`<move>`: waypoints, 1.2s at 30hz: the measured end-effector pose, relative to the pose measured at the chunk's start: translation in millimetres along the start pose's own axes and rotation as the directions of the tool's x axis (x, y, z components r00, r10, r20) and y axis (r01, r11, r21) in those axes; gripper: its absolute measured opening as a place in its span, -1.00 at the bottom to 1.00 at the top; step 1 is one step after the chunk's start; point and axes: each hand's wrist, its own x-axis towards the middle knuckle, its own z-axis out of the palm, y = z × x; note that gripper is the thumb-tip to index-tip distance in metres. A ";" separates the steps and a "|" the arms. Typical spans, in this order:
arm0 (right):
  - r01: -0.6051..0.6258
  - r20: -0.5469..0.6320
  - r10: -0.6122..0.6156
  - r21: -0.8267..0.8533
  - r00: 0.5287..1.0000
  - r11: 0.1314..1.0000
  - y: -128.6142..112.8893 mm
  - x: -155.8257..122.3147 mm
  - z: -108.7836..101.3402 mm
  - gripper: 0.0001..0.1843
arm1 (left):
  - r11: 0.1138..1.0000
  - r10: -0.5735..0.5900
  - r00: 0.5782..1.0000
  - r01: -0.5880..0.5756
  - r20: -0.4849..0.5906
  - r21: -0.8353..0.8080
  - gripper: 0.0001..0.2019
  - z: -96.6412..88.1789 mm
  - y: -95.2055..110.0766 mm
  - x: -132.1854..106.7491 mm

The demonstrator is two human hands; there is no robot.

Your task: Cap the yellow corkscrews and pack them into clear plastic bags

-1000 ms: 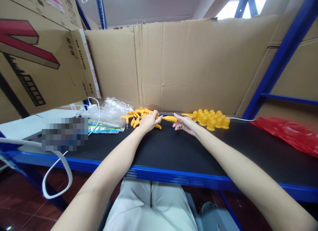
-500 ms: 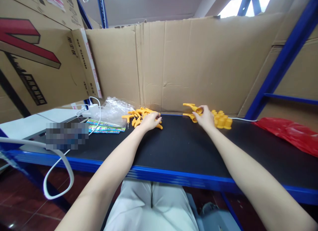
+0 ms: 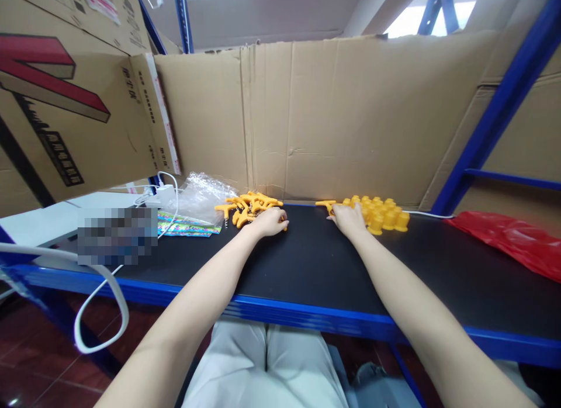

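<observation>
My left hand (image 3: 270, 222) has its fingers curled at the right edge of a pile of orange T-shaped handles with metal spirals (image 3: 245, 206). It grips one of these, mostly hidden under the fingers. Over on the right, my right hand (image 3: 349, 219) is closed on a yellow-orange piece with a handle (image 3: 325, 204), which juts out left past the fingertips. The rest of that piece is covered by the hand. Just behind and right of this hand stand several yellow cup-shaped pieces (image 3: 390, 214), grouped close together on the black tabletop.
Left of the pile lie a clear plastic bag (image 3: 199, 197) and colourful flat packets (image 3: 188, 225). A white cable (image 3: 125, 314) loops over the front left edge. A red plastic bag (image 3: 508, 238) rests at the right. A cardboard wall (image 3: 350, 121) closes the back.
My right hand has moved left and lowered. Two hollow yellow pieces with handles showed at its fingers before; now only one handle shows, and more cups are visible. My left hand shifted slightly right and down.
</observation>
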 end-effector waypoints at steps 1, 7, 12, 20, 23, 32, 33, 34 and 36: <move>0.006 0.003 -0.006 0.003 1.000 1.000 0.4 0.5 1.4 -0.71 | 1.000 0.005 1.000 -0.005 0.000 -0.003 -0.83 0.2 0.2 0.1; -0.006 0.037 0.003 0.081 0.999 0.997 5.0 1.9 9.8 -0.68 | 0.999 0.029 0.999 -0.031 0.030 0.037 -0.81 2.2 0.3 0.3; -0.043 0.015 0.042 0.055 0.999 0.998 2.3 1.4 10.6 -0.64 | 0.998 0.007 0.999 -0.011 0.053 0.067 -0.77 3.0 -0.3 1.4; -0.161 0.021 0.161 -0.002 0.987 0.987 -1.9 0.2 -24.0 -0.62 | 0.990 -0.126 0.969 0.110 0.212 0.087 -0.68 -3.5 -3.1 -0.2; -0.317 0.015 0.318 -0.030 0.948 0.948 6.9 -1.0 -53.7 -0.62 | 0.986 -0.123 0.971 0.097 0.205 0.135 -0.61 -3.8 -3.7 -2.3; -0.549 0.359 0.542 -0.091 0.760 0.831 45.0 -1.9 -82.0 -0.60 | 0.961 -0.166 0.982 0.139 0.095 0.238 -0.76 -9.3 4.1 -4.0; -0.545 0.406 0.534 -0.099 0.742 0.833 48.7 -1.5 -77.3 -0.60 | 0.959 -0.170 0.981 0.143 0.092 0.244 -0.77 -7.7 4.6 -4.0; -0.536 0.435 0.521 -0.099 0.734 0.838 52.0 -1.3 -71.8 -0.59 | 0.956 -0.177 0.981 0.152 0.080 0.251 -0.77 -5.4 5.4 -4.0; -0.494 0.408 0.472 -0.056 0.782 0.868 56.5 -1.2 -60.7 -0.54 | 0.943 -0.211 0.977 0.197 0.021 0.270 -0.76 0.5 8.7 -4.1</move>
